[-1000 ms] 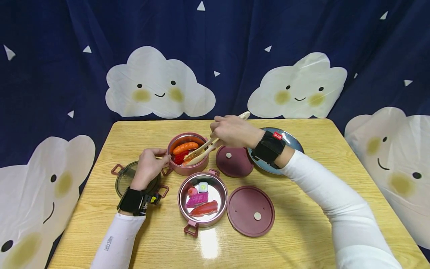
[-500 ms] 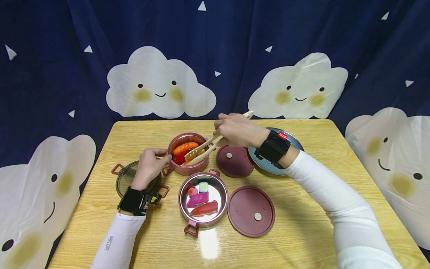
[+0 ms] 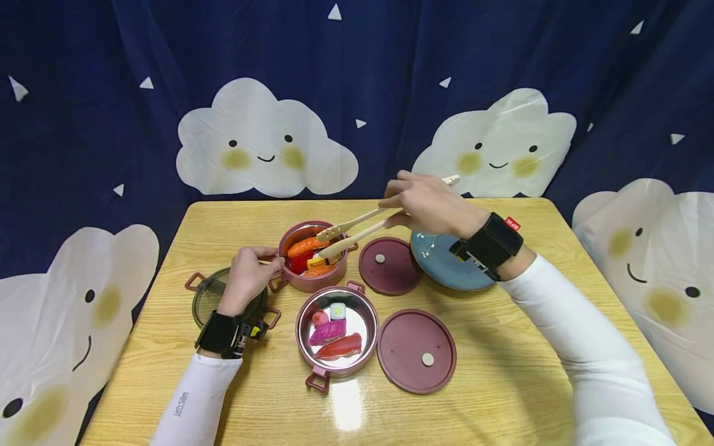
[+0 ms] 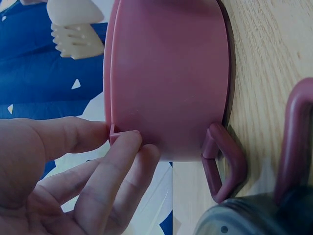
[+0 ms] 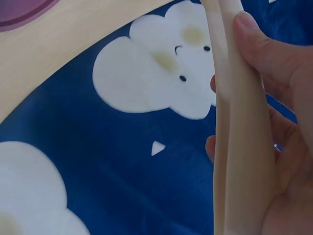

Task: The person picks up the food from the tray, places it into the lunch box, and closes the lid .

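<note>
My left hand (image 3: pixel 249 277) pinches the rim of the far pink pot (image 3: pixel 313 284), thumb and fingers on either side of the rim in the left wrist view (image 4: pixel 107 166). Inside that pot lie toy sushi pieces: an orange shrimp-like one (image 3: pixel 304 246), a red one (image 3: pixel 300 261), a yellow one with a dark band (image 3: pixel 315 263) and an orange one (image 3: pixel 318 271). Beige tongs (image 3: pixel 362 234) are gripped in my right hand (image 3: pixel 426 201). Their tips stand apart above the pot's right side, with nothing seen between them. In the right wrist view, the thumb presses the tongs' arms (image 5: pixel 247 147).
A nearer pink pot (image 3: pixel 337 371) holds several toy sushi pieces. Two plum lids (image 3: pixel 390 272) (image 3: pixel 416 350) lie to the right. Behind the right wrist sits a blue plate (image 3: pixel 446 263). A glass lid or pot with pink handles (image 3: pixel 209 300) is under the left forearm.
My right hand has moved right and up with the tongs, whose tips have risen from the sushi in the far pot. The yellow piece there shows more clearly now. The left hand stays put.
</note>
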A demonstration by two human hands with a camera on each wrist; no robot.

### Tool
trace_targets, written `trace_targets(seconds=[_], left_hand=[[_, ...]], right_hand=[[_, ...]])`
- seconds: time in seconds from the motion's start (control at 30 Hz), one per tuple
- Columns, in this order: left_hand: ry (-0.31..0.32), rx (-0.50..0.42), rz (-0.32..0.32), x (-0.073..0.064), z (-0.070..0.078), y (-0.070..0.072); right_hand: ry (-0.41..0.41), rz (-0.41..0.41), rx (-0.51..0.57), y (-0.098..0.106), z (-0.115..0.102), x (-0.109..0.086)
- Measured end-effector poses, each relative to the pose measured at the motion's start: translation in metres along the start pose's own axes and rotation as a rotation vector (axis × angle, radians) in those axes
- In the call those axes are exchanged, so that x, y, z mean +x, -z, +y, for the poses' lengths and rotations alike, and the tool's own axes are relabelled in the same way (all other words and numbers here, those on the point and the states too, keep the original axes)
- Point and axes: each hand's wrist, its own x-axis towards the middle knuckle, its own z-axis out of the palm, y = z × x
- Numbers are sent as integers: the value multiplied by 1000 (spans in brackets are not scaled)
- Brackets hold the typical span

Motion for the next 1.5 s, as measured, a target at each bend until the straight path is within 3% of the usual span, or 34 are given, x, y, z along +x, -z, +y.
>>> trace_targets(seconds=[0.17,0.57,0.93,1.23,1.5], left_hand=[[8,0,0,0,0,0],[33,12,-2,0,2,-1],[48,4,-7,-1,4,0],[44,16,-1,0,2,-1],[42,20,0,1,1,-1]], right_hand=[[-52,49,25,0,17,-25],[-264,135,93,-14,57,-98],[-447,128,139,-42,77,-162],[-504,123,155,-67,86,-201],[-569,99,192,-82,93,-219]])
